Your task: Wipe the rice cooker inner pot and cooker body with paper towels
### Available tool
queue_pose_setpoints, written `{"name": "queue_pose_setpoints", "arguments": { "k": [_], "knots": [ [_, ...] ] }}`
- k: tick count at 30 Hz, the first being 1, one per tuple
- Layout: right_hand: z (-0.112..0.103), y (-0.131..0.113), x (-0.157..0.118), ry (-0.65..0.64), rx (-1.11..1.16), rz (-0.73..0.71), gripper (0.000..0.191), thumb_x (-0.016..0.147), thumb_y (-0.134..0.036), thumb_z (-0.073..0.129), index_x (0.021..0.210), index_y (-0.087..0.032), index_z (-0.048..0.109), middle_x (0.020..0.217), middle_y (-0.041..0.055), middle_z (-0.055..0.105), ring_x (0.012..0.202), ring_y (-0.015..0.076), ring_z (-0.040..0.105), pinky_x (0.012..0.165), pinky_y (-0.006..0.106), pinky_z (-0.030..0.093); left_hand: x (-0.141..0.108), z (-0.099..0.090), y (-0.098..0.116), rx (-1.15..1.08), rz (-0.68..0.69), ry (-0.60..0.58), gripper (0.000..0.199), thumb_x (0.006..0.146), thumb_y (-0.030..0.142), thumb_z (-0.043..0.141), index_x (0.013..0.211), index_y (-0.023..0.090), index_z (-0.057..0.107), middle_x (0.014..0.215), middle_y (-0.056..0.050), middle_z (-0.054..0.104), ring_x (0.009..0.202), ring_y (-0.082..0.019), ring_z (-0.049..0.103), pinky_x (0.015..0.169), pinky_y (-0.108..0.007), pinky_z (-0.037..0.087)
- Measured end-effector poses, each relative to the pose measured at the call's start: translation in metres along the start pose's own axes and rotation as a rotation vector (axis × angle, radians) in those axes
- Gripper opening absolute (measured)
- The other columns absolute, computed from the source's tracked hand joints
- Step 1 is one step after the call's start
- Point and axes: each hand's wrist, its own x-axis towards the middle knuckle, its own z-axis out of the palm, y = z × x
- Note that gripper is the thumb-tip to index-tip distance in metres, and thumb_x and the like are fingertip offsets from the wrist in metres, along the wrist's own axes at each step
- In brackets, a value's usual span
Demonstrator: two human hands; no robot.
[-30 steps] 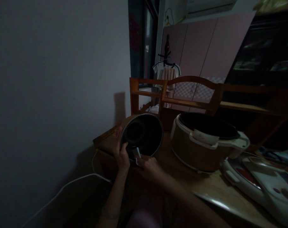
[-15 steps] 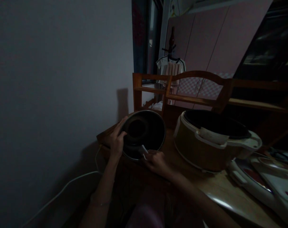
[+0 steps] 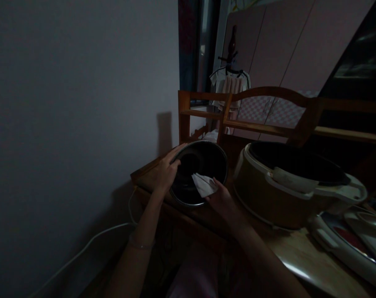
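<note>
A round dark pot (image 3: pixel 203 159) is tilted with its opening toward me, above the left part of the wooden desk. My left hand (image 3: pixel 168 171) grips its left rim, the thumb over the edge and the fingers along the outside. Between the thumb and fingers of my right hand (image 3: pixel 220 198) is a white cloth or tissue (image 3: pixel 204 185), which hangs in front of the pot's lower right opening. Whether the cloth touches the pot's inner wall I cannot tell.
Right of the pot stands a large cooker body (image 3: pixel 268 198) with a dark inside. A white lid-like part (image 3: pixel 337 240) lies at the desk's right. Behind runs a wooden shelf rail (image 3: pixel 262 127). A white cable (image 3: pixel 95 238) hangs at the left by the wall.
The view has shifted, so most things sit a little differently in it. My right hand has risen at the pot's opening, and more of the white cloth shows. My left hand still grips the rim.
</note>
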Motion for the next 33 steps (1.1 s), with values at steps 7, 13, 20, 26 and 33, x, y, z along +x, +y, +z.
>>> {"name": "queue_pose_setpoints", "arguments": {
  "k": [7, 13, 20, 26, 33],
  "knots": [
    [-0.002, 0.001, 0.007, -0.004, 0.179, 0.055, 0.036, 0.089, -0.032, 0.058, 0.120, -0.014, 0.064, 0.135, 0.0113, 0.062, 0.127, 0.0262, 0.058, 0.109, 0.043, 0.046, -0.002, -0.003, -0.004, -0.032, 0.005, -0.001, 0.062, 0.074, 0.011, 0.046, 0.132, 0.025, 0.063, 0.143, 0.005, 0.057, 0.137, -0.021, 0.047, 0.122, -0.037, 0.031],
    [0.003, -0.004, 0.006, -0.108, 0.269, 0.036, 0.040, 0.091, -0.034, 0.063, 0.125, -0.015, 0.062, 0.132, 0.0112, 0.064, 0.120, 0.0251, 0.062, 0.105, 0.040, 0.049, -0.004, -0.004, -0.007, -0.073, 0.021, 0.011, 0.061, 0.075, 0.010, 0.048, 0.132, 0.025, 0.064, 0.142, 0.004, 0.058, 0.138, -0.022, 0.046, 0.122, -0.041, 0.030],
    [0.005, -0.007, 0.005, -0.121, 0.211, 0.021, 0.043, 0.093, -0.043, 0.062, 0.129, -0.019, 0.060, 0.137, 0.0102, 0.060, 0.121, 0.0245, 0.061, 0.105, 0.040, 0.048, -0.006, -0.006, -0.008, -0.074, 0.008, 0.015, 0.062, 0.075, 0.009, 0.049, 0.132, 0.029, 0.063, 0.143, 0.006, 0.057, 0.139, -0.022, 0.045, 0.123, -0.041, 0.029],
    [0.009, -0.013, 0.003, -0.141, 0.110, -0.017, 0.044, 0.093, -0.047, 0.057, 0.125, -0.017, 0.063, 0.134, 0.0115, 0.062, 0.120, 0.0257, 0.061, 0.108, 0.044, 0.044, -0.006, -0.005, -0.007, -0.071, 0.022, 0.008, 0.061, 0.076, 0.009, 0.048, 0.132, 0.027, 0.064, 0.143, 0.004, 0.057, 0.139, -0.022, 0.045, 0.122, -0.040, 0.029],
    [-0.005, -0.023, -0.007, 0.036, -0.867, -0.421, 0.036, 0.098, -0.047, 0.050, 0.102, -0.020, 0.073, 0.094, 0.0066, 0.074, 0.089, 0.0243, 0.068, 0.082, 0.036, 0.051, -0.007, -0.005, -0.007, -0.074, 0.031, 0.013, 0.062, 0.076, 0.008, 0.046, 0.132, 0.027, 0.063, 0.144, 0.005, 0.056, 0.139, -0.022, 0.046, 0.123, -0.041, 0.028]
  ]
}}
